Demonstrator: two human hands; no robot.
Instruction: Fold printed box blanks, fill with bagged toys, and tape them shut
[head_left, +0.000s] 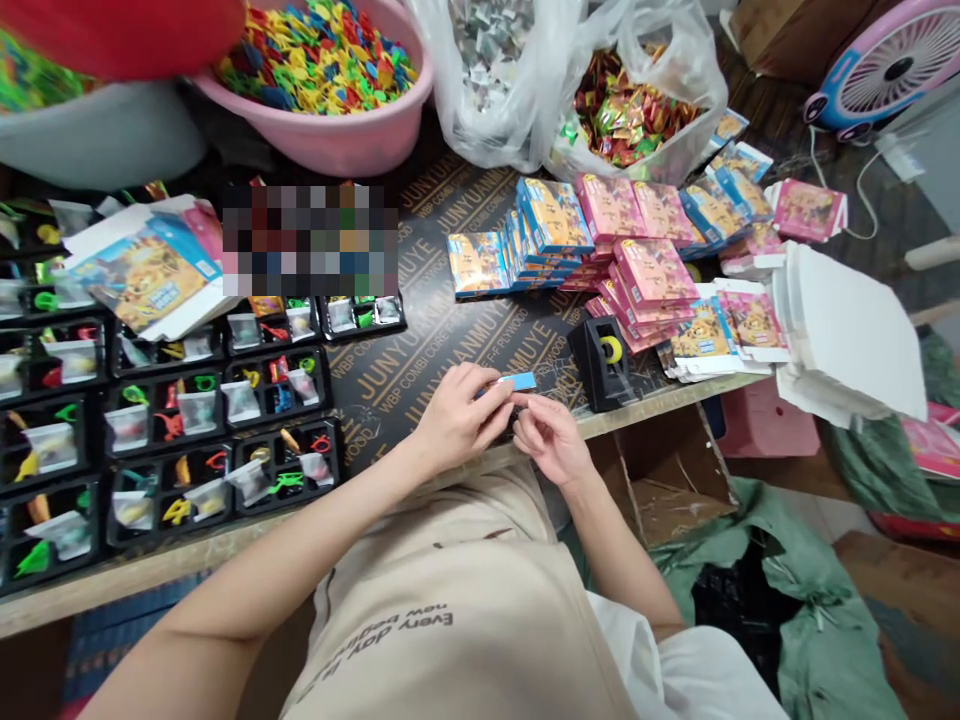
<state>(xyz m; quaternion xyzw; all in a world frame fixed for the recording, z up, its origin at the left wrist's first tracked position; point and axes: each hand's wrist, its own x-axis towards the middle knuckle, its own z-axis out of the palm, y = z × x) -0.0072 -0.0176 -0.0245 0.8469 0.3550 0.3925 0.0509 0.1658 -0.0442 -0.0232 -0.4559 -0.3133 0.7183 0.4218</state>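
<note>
Close to the table's front edge, my left hand [466, 408] is closed over a small blue carton [520, 381]; most of the carton is hidden beneath the fingers. My right hand [551, 438] is beside the carton's near end, its fingers curled in and the index finger reaching toward the carton. Whatever the right fingers may pinch is too small to make out. Just right of the hands stands a black tape dispenser [600, 365] with a yellow core. Behind it are stacked pink cartons [651, 270] and blue cartons [553, 215].
Black trays [281, 385] of small toys and wrapped packets cover the left side, with flat cartons [150, 270] on top. A pink basin [330, 130] of plastic pieces and bags of packets [637, 110] line the back. White flattened boxes [847, 330] overhang the right edge.
</note>
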